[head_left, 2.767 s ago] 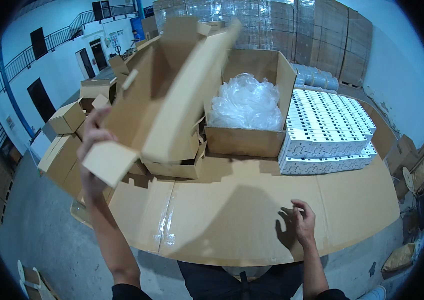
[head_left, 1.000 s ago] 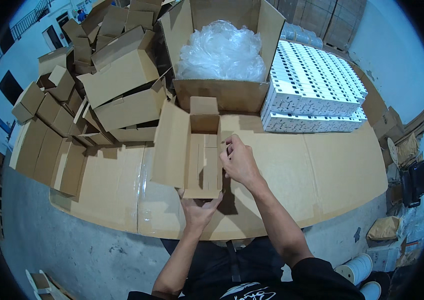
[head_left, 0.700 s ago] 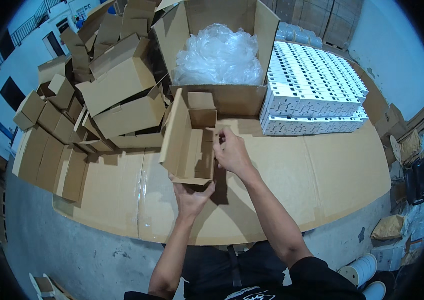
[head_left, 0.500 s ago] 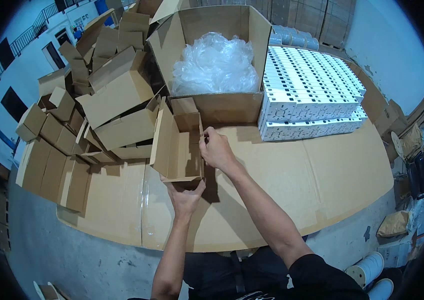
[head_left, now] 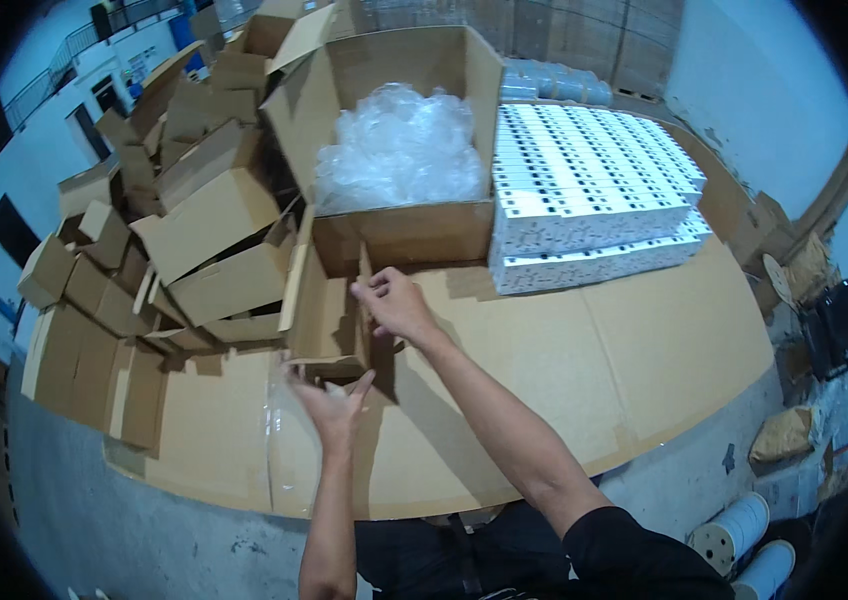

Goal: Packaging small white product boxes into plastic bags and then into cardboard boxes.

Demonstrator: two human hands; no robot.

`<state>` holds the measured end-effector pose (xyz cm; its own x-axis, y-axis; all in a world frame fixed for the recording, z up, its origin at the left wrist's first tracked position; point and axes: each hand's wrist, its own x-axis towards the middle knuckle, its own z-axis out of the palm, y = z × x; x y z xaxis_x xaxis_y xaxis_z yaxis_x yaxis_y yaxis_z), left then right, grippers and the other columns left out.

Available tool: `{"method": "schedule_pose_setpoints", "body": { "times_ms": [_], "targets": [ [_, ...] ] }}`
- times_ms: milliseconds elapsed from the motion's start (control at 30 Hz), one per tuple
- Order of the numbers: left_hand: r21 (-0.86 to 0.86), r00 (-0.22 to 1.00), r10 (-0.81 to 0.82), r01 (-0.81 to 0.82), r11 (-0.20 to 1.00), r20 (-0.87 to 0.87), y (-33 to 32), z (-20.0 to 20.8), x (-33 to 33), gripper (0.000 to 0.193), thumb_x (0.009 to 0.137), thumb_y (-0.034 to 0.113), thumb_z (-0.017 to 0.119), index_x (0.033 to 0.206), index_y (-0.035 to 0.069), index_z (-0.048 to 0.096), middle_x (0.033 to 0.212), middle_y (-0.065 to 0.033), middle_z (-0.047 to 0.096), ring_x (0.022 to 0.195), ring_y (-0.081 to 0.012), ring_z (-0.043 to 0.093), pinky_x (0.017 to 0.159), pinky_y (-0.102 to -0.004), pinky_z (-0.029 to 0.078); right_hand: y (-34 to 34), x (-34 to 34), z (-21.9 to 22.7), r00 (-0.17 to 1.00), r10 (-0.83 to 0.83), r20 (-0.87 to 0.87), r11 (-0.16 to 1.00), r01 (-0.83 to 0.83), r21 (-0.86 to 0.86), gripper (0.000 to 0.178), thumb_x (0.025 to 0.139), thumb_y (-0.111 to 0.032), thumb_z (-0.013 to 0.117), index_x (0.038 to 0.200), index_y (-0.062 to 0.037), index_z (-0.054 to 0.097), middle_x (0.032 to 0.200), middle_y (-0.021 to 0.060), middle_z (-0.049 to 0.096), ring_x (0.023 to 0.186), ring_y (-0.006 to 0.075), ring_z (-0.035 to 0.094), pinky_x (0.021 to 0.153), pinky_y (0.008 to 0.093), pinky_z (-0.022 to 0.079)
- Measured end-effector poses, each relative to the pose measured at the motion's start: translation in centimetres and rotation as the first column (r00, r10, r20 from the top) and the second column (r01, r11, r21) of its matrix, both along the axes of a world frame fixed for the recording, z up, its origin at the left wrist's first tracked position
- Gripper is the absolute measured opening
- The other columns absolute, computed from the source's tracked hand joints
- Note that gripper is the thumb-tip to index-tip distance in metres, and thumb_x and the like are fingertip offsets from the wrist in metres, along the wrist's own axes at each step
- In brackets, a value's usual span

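A small open-topped cardboard box (head_left: 322,322) stands in front of me on the cardboard-covered table. My left hand (head_left: 332,405) is at its near end, thumb and fingers spread wide around the lower edge, palm up; whether the fingertips press on it is hard to see. At the box's right wall is my right hand (head_left: 399,305), fingers curled over the top edge and thumb lower on the outside. The box's inside looks bare where it shows.
Behind the box stands a large carton (head_left: 404,235) of crumpled clear plastic bags (head_left: 399,150). Stacked white boxes (head_left: 584,190) are at the back right. Many open cardboard boxes (head_left: 209,220) pile up on the left. The table covering (head_left: 504,400) curves along its near edge.
The view has shifted, so the scene sits lower and further left. My left hand's fingers have spread apart at the near end. The right hand's fingers have moved over the right wall.
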<state>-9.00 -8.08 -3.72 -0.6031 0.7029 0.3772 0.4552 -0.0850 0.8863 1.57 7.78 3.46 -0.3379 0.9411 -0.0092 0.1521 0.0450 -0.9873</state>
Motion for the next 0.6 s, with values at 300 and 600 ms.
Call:
{"method": "schedule_pose_setpoints", "body": {
  "times_ms": [300, 600],
  "targets": [
    [-0.276, 0.708, -0.287, 0.133, 0.952, -0.646, -1.7, 3.5, 8.4, 0.068, 0.08, 0.015, 0.075, 0.139, -0.003, 0.046, 0.138, -0.027, 0.045, 0.134, -0.0442, 0.039, 0.115, -0.0526, 0.031, -2.9, 11.9, -3.0, 0.988, 0.093, 0.119, 0.946, -0.125, 0.299, 0.036, 0.098, -0.027, 0.067, 0.12, 0.0006, 0.057, 0.098, 0.0107, 0.069, 0.081, 0.017, 0.07, 0.068, 0.0318, 0.057],
    [-0.32, 0.761, -0.219, 0.015, 0.947, -0.611, -1.5, 2.0, 7.0, 0.054, 0.085, 0.014, 0.065, 0.132, -0.008, 0.05, 0.137, -0.0323, 0.05, 0.123, -0.0514, 0.048, 0.104, -0.0576, 0.039, -3.3, 28.0, 2.6, 0.988, -0.102, 0.119, 0.919, 0.048, 0.391, 0.027, 0.095, -0.016, 0.065, 0.114, 0.0027, 0.059, 0.094, 0.014, 0.068, 0.083, 0.0229, 0.068, 0.074, 0.0355, 0.056]
  ]
}}
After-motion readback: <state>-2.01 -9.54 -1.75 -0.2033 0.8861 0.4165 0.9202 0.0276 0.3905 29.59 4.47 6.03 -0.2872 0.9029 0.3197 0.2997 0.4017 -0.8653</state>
